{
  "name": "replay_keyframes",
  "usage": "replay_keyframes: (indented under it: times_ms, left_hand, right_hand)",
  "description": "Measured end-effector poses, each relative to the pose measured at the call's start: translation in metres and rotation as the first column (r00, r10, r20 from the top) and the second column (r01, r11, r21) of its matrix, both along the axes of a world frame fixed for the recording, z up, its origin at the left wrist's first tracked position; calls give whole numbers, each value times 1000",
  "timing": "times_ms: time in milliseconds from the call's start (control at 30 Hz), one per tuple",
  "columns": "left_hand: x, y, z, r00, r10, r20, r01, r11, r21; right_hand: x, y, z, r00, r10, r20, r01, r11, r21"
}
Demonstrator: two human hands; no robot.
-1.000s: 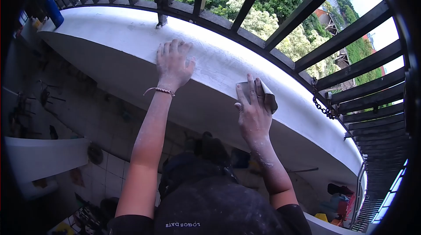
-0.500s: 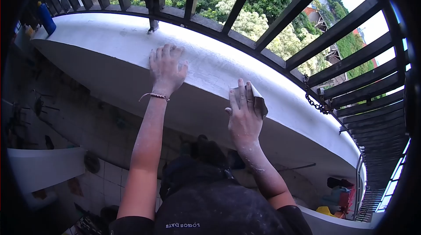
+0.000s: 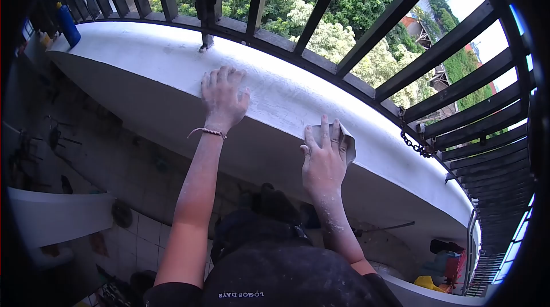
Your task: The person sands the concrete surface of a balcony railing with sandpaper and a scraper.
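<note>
My left hand [image 3: 224, 98] lies on the white ledge [image 3: 143, 55], its dusty fingers a little apart, and holds nothing. A braided bracelet [image 3: 207, 131] circles that wrist. Farther right, my right hand [image 3: 325, 161] presses a folded sheet of grey sandpaper [image 3: 349, 145] against the near edge of the ledge. The fingers are stretched over the sheet, which sticks out beyond the fingertips and on the right side. Much of the sandpaper is hidden under the fingers. White dust coats both hands and the right forearm.
A dark metal railing [image 3: 255, 0] runs along the ledge's far side, with a chain [image 3: 413, 145] hanging from it. A blue bottle [image 3: 67, 25] stands at the left end. Below right are a yellow object [image 3: 427, 283] and a red one [image 3: 455, 266]. Trees [image 3: 366, 6] grow beyond.
The whole view has shifted slightly, with everything lower and to the right. My right hand and the sandpaper have slid a little toward me, its fingers spreading. My left hand stays on the ledge.
</note>
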State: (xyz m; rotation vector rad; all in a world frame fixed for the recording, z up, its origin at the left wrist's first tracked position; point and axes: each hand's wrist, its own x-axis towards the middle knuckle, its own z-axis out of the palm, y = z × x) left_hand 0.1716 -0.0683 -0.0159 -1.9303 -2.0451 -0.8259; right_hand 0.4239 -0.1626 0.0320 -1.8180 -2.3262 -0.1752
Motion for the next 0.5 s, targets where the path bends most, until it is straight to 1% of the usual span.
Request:
replay_keyframes:
  times_ms: [67,133,167,200,233,300,400,500]
  left_hand:
    - [2,0,-1,1000,-7,-4,7,1000,17]
    - [1,0,-2,1000,0,-13,1,999,41]
    - [1,0,-2,1000,-4,3,4,1000,27]
    - [1,0,-3,1000,-7,18,7,1000,12]
    - [0,1,-2,999,-10,32,10,1000,-1]
    - [-2,3,0,999,-11,39,11,1000,-2]
    - [0,1,-2,1000,-17,22,16,1000,26]
    - [1,1,-3,1000,-19,16,18,998,56]
  right_hand:
    - [-4,23,1,999,10,30,-10,1000,6]
    - [-8,23,-2,995,17,103,-22,999,41]
    - [-10,22,-2,990,24,139,-33,998,58]
    - [-9,12,-1,995,51,83,-54,998,36]
    - [-9,-2,2,996,41,74,-39,999,-26]
    - [-12,-16,2,997,10,77,-9,1000,-14]
    - [-15,4,1,999,-2,47,3,1000,-3]
    - [-20,38,-7,998,20,58,-23,999,45]
